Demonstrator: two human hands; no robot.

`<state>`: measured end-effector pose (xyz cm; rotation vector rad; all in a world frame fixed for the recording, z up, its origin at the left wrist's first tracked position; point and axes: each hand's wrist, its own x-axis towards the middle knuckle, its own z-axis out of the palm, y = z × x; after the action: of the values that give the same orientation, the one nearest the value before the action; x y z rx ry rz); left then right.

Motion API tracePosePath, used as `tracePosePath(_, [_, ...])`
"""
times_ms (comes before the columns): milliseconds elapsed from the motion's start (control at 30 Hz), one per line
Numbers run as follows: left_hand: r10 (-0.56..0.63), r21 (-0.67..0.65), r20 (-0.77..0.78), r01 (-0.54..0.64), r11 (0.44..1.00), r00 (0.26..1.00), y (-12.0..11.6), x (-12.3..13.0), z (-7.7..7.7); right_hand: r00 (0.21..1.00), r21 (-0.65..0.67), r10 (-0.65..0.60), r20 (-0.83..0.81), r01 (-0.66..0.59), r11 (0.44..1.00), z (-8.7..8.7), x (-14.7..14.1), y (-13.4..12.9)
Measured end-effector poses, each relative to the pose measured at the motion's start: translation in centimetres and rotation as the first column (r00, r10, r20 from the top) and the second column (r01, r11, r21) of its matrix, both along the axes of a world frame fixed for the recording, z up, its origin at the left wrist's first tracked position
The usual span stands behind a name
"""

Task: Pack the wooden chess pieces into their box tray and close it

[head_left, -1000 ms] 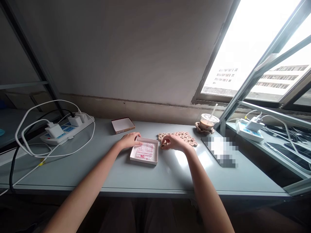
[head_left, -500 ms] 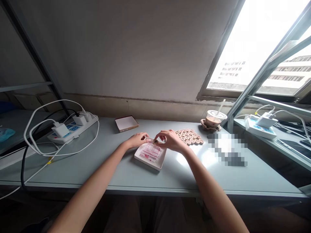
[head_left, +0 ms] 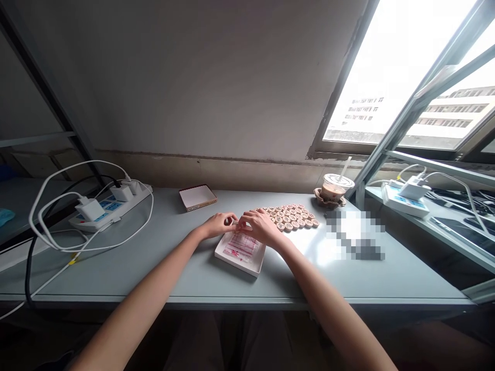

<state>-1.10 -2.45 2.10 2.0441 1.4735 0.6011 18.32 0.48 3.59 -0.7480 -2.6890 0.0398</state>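
Observation:
A shallow white box [head_left: 237, 266] rests on the grey desk, with a folded sheet [head_left: 242, 246] of pink lines and red characters inside. My left hand [head_left: 219, 225] is at the box's far left corner, fingers curled inward. Beside it, my right hand [head_left: 260, 225] bends over the far part of the box, its fingertips close to the left ones. Whatever lies between the fingertips is hidden. Right behind my right hand, round wooden pieces [head_left: 295, 216] marked with characters lie in tight rows, some partly covered by the hand.
An open box lid [head_left: 198, 198] lies at the back. A lidded cup [head_left: 337, 186] with a straw sits in a carton holder at back right. Power strips with cables stand left [head_left: 112, 206] and right [head_left: 404, 200]. A pixelated object [head_left: 356, 234] lies right.
My right hand has moved left, closer to my left hand, and the round piece seen between the hands is now hidden. The view has shifted slightly right.

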Motion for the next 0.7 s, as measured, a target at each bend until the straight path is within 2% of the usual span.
tracePosePath(67, [0.018, 0.012, -0.013, -0.018, 1.0, 1.0, 0.1, 0.1, -0.2, 1.0, -0.003, -0.007, -0.013, 0.007, 1.0, 0.4, 0.4, 0.1])
tracePosePath(133, [0.034, 0.018, -0.024, -0.034, 0.999, 0.999, 0.2, 0.1, -0.4, 0.997, -0.006, -0.071, -0.03, 0.071, 0.997, 1.1, 1.3, 0.5])
tracePosePath(267, [0.041, 0.004, -0.013, -0.041, 0.999, 0.999, 0.3, 0.2, -0.4, 0.936, 0.005, -0.351, 0.026, 0.351, 0.937, 2.1, 4.1, 1.7])
tracePosePath(333, [0.036, -0.001, -0.005, -0.036, 0.999, 0.999, 0.3, 0.2, -0.4, 0.899, 0.026, -0.428, 0.096, 0.428, 0.904, 2.1, 5.2, 2.3])
tracePosePath(533, [0.025, -0.003, -0.007, -0.025, 1.0, 1.0, 0.3, 0.0, -0.5, 0.897, 0.007, -0.396, 0.194, 0.403, 0.915, 1.6, 5.3, 2.3])
tracePosePath(700, [0.034, -0.015, 0.01, -0.034, 0.999, 0.999, 0.1, 0.1, -0.2, 0.896, 0.062, -0.396, 0.2, 0.392, 0.918, 0.8, 4.4, 2.3])
